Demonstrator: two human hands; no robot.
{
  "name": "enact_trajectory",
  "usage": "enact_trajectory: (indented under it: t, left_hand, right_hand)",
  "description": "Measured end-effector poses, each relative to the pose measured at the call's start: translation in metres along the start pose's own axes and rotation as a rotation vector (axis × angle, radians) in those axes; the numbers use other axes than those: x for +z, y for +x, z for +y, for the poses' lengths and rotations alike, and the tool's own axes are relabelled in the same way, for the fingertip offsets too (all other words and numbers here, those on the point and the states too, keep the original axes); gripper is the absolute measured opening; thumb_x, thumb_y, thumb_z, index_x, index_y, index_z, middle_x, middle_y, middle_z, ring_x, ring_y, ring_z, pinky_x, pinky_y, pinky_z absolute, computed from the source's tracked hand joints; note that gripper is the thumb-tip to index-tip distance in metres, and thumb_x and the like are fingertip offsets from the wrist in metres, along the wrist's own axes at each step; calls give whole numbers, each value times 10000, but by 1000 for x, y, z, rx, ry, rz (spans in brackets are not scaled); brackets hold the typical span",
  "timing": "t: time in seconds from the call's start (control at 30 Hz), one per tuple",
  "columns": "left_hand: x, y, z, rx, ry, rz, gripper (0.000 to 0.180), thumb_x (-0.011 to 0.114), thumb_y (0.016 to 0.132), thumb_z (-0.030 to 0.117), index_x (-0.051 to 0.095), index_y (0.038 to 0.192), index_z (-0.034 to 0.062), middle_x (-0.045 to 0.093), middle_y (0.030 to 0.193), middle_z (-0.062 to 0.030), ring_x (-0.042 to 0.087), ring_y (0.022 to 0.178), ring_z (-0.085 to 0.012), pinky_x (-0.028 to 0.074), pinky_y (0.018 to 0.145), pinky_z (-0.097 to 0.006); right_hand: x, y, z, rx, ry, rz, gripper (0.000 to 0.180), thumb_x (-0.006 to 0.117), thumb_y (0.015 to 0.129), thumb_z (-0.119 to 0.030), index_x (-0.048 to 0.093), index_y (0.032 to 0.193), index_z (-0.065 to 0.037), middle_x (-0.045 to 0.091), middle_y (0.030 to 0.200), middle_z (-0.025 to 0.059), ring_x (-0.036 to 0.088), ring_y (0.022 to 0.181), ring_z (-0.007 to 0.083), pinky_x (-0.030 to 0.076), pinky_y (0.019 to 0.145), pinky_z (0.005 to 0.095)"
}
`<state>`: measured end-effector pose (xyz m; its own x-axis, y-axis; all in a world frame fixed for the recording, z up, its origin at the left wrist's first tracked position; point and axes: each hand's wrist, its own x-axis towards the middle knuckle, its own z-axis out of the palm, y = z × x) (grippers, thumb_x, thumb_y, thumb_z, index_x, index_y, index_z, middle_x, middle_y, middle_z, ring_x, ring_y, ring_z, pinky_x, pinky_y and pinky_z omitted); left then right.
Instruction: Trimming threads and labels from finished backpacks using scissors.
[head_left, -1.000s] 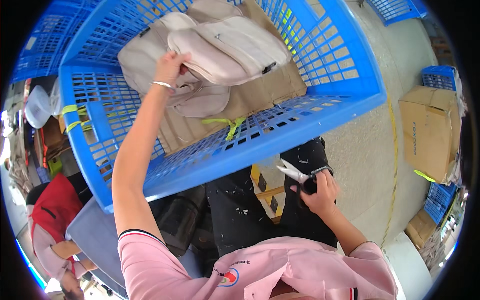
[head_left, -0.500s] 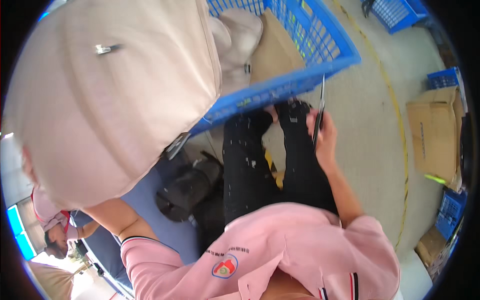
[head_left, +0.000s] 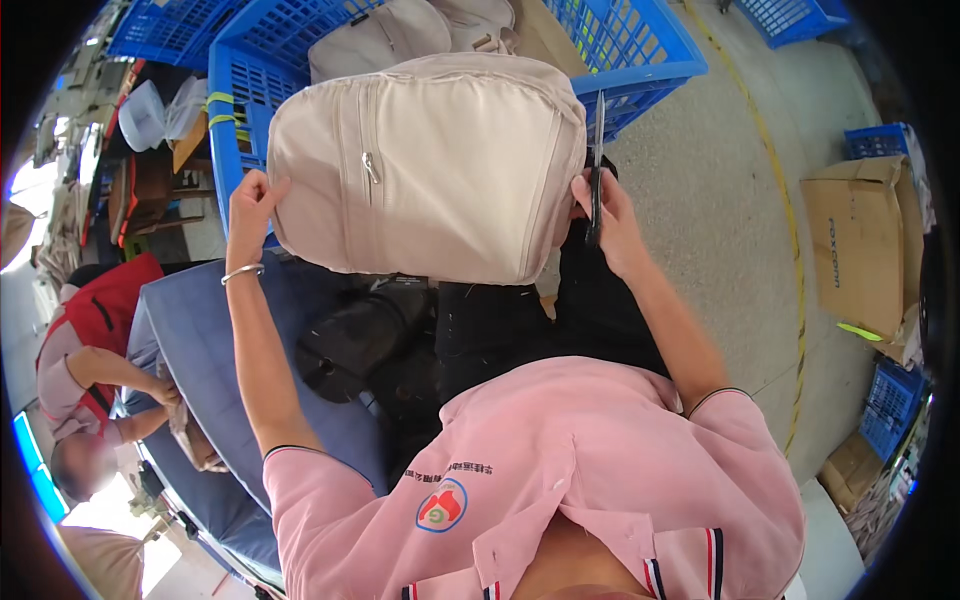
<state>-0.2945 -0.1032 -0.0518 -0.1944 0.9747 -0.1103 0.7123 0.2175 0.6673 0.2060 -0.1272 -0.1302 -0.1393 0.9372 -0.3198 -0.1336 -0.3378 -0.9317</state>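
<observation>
A beige backpack (head_left: 455, 170) with a zipped pocket lies across the near side of a blue plastic crate (head_left: 650, 75), above my lap. My left hand (head_left: 252, 210) pinches its left end between thumb and fingers. In my right hand (head_left: 612, 220) is a pair of scissors (head_left: 596, 195) with dark handles, blades pointing away from me. The thumb of that hand is against the bag's right end; whether its hidden fingers also grip the fabric I cannot tell. More beige bags (head_left: 380, 40) lie inside the crate beside a sheet of cardboard.
On the left, a person in a red vest (head_left: 100, 310) handles beige fabric at a blue-covered table (head_left: 230, 330). A dark cylindrical machine part (head_left: 350, 345) sits by my legs. Cardboard boxes (head_left: 860, 255) and blue crates (head_left: 890, 405) line the right, past a yellow floor line (head_left: 795, 300).
The backpack has come down from close at the upper left and now lies flat before me. My left hand has come into view at its end; the scissors hand has moved slightly left to the bag.
</observation>
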Motion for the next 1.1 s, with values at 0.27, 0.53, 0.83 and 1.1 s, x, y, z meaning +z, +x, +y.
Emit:
enact_trajectory:
  t: [0.27, 0.53, 0.83, 1.1]
  left_hand:
    - [53, 12, 104, 513, 195, 475, 375, 723, 806, 151, 665, 1173, 93, 631, 1242, -90, 563, 1171, -246, 422, 1002, -345]
    - [101, 39, 166, 637, 177, 45, 242, 687, 865, 247, 721, 1080, 142, 695, 1017, 13, 617, 903, -180, 271, 1130, -444]
    - [135, 37, 199, 606, -184, -235, 182, 748, 810, 199, 723, 807, 19, 621, 685, -18, 522, 643, -103, 428, 622, -244]
    - [167, 27, 246, 637, -333, -510, 163, 727, 808, 157, 696, 766, 3, 602, 640, -1, 507, 632, -60, 391, 587, -223]
  right_hand:
    - [1, 19, -7, -241, 16, 241, 356, 734, 898, -239, 528, 1077, -10, 556, 903, 29, 539, 812, 81, 443, 728, 231]
    - [28, 33, -79, -712, -641, 372, 443, 838, 760, -234, 587, 1065, -35, 638, 977, 83, 609, 831, 163, 480, 766, 271]
    - [-19, -6, -79, -96, -416, 48, 408, 848, 728, -228, 544, 891, -11, 515, 728, -17, 465, 663, 78, 418, 610, 255]
    - [-24, -31, -97, -259, -671, 253, 370, 822, 745, -193, 563, 932, -6, 550, 755, 27, 513, 710, 100, 432, 642, 266]
